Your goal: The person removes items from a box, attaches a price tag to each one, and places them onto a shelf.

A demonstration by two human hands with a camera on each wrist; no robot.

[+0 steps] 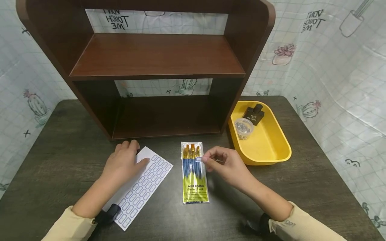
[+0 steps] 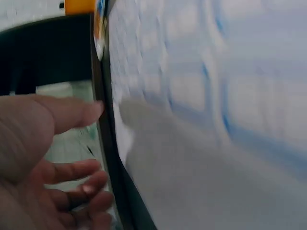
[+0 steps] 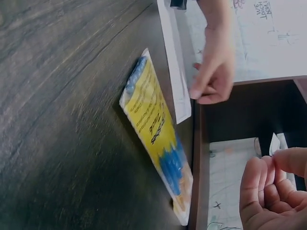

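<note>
White and blue, the small label (image 1: pixel 198 159) is pinched in our right hand (image 1: pixel 227 165), over the brush pack (image 1: pixel 194 182), just below centre. Our left hand (image 1: pixel 124 163) lies relaxed by the label sheet (image 1: pixel 145 188), lower left.

A dark, wood-grained surface (image 1: pixel 310 187) spreads below, with a faint sheen at 6 o'clock. At 11 o'clock stands a brown shelf (image 1: pixel 156 55), its back partly open. A white gridded sheet (image 1: pixel 334 77) hangs behind it and down both sides, printed with cacti (image 1: pixel 37 104) at 9 and 3 o'clock, lettering (image 1: pixel 313 20) at 2, and glossy under light at 3.
</note>
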